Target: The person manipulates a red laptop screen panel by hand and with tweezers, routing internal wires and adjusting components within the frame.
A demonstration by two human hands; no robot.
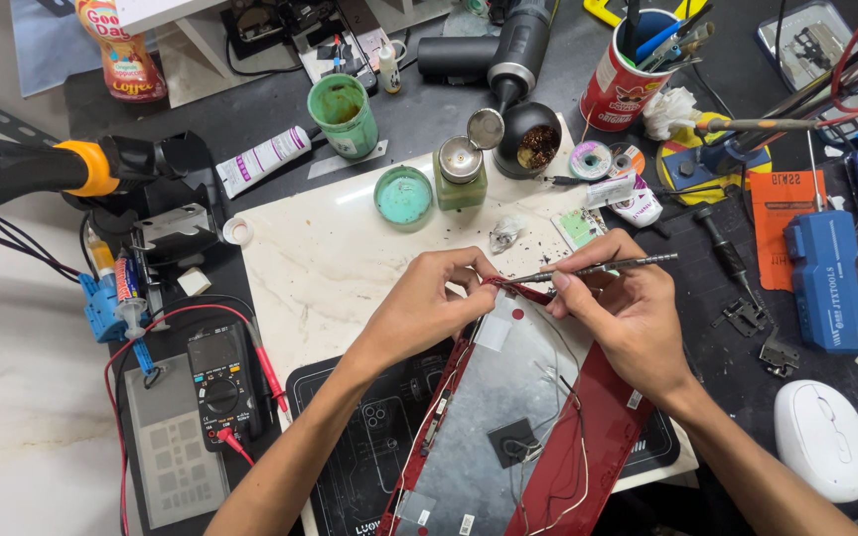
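Red plastic frames the lid (558,437) I have lying across the white slab (320,258) and black mat (369,447) on my worktop, its silver inner panel facing up with thin wires (573,417) trailing over it. I judge the step in hand to be prying or picking at the lid's top corner, where both my hands meet. My left hand (429,303) pinches that red corner, its fingers (479,273) drawn together on the edge, thumb and forefinger clamped on it. My right hand (623,308) holds a slim metal pick (598,266) like a pen, fingers closed round its shaft, the tip aimed left at the same corner; I cannot tell whether the tip touches the plastic or a wire. As I read it, what the work calls for now is a steady left pinch and a light, shallow stroke of the tip, so the thin wires just beside it are not nicked. 1 multimeter (218,382) sits well apart by my left forearm, and 1 white mouse (826,437) to my right.
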